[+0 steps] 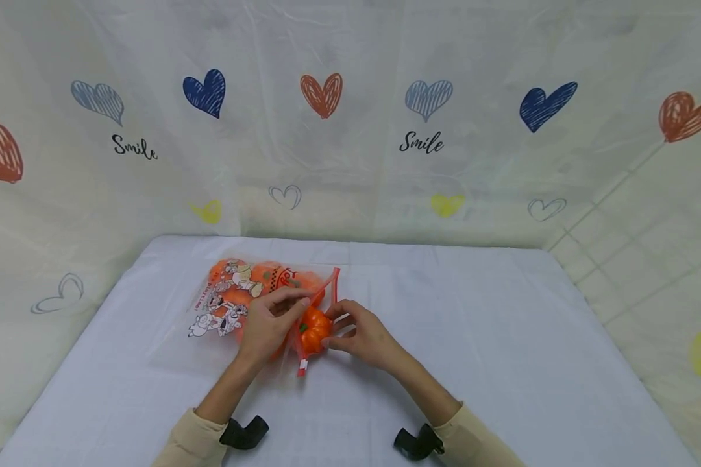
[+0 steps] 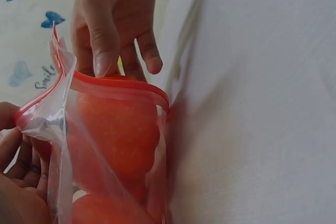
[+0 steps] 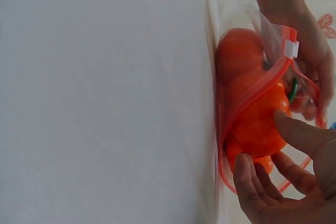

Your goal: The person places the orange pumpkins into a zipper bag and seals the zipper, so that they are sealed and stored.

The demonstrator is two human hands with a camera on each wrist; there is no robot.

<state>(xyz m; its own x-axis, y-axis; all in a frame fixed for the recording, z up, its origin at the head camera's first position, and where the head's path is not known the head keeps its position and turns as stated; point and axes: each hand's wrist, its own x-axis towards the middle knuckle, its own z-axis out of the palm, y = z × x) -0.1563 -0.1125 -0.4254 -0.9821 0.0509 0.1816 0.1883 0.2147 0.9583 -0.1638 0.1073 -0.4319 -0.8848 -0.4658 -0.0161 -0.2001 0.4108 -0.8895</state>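
A clear zip bag with a red rim (image 1: pixel 335 285) and printed cartoon figures lies on the table, with several orange rounded things (image 1: pixel 269 269) inside. At its mouth sits a shiny, lobed orange bell pepper (image 1: pixel 313 332) with a green stem. My left hand (image 1: pixel 269 321) pinches the upper edge of the mouth and holds it apart. My right hand (image 1: pixel 362 334) has its thumb and fingers around the pepper's outer side. In the right wrist view the pepper (image 3: pixel 257 124) is partly within the red rim, beside a white slider (image 3: pixel 290 49).
A white cloth covers the table (image 1: pixel 473 337). Behind it hangs a pale sheet (image 1: pixel 362 181) printed with hearts and "Smile". Black straps (image 1: pixel 245 433) sit at both wrists, near the beige sleeves (image 1: pixel 195 441).
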